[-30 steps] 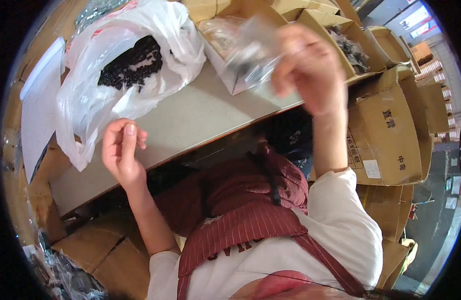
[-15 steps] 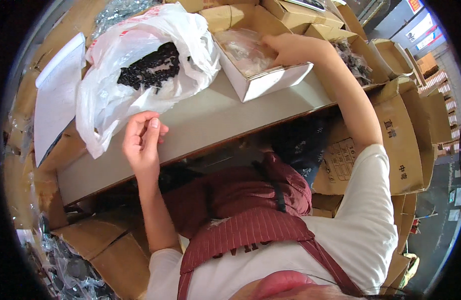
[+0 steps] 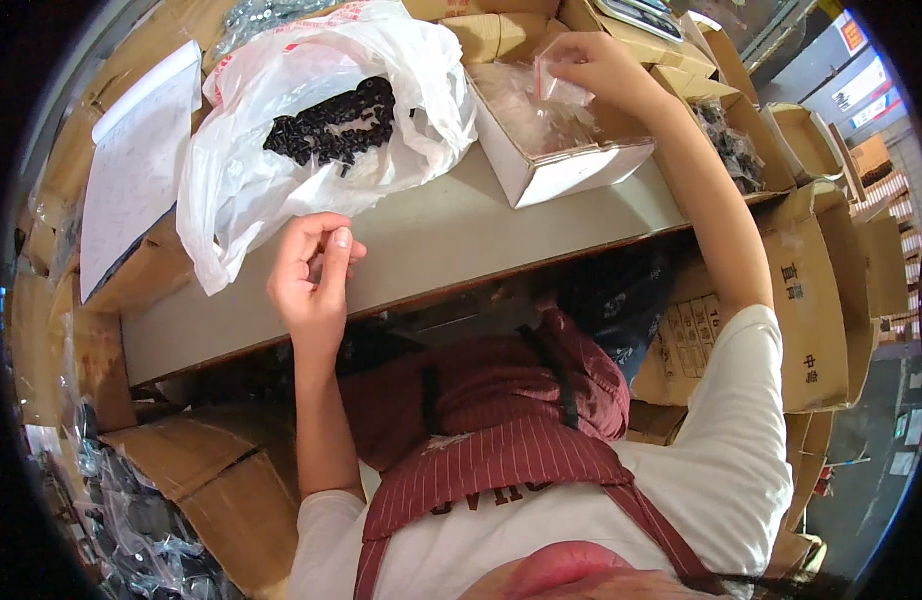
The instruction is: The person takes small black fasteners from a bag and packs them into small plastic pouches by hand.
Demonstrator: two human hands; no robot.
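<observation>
My right hand (image 3: 603, 68) pinches a small clear plastic zip bag (image 3: 559, 85) with a reddish line at its edge. It hangs just above the white cardboard box (image 3: 556, 180), where more clear bags (image 3: 526, 112) lie in a heap. Over the front of the grey table (image 3: 431, 215), my left hand (image 3: 316, 270) is curled, thumb against the fingers; whatever it may hold is hidden. Beyond it, a white plastic bag (image 3: 231, 190) lies wide open around a pile of small black parts (image 3: 331, 125).
A paper pad (image 3: 141, 165) lies left of the white bag. Cartons crowd the right side, one holding small dark parts in plastic (image 3: 726, 145). A large carton (image 3: 781, 300) stands beside my right arm. At lower left are bagged dark pieces (image 3: 141, 520) and a brown carton (image 3: 221, 480).
My right hand has come up from the heap in the white box with a clear zip bag between its fingers. The left hand keeps its curled pose; the whole view has shifted slightly.
</observation>
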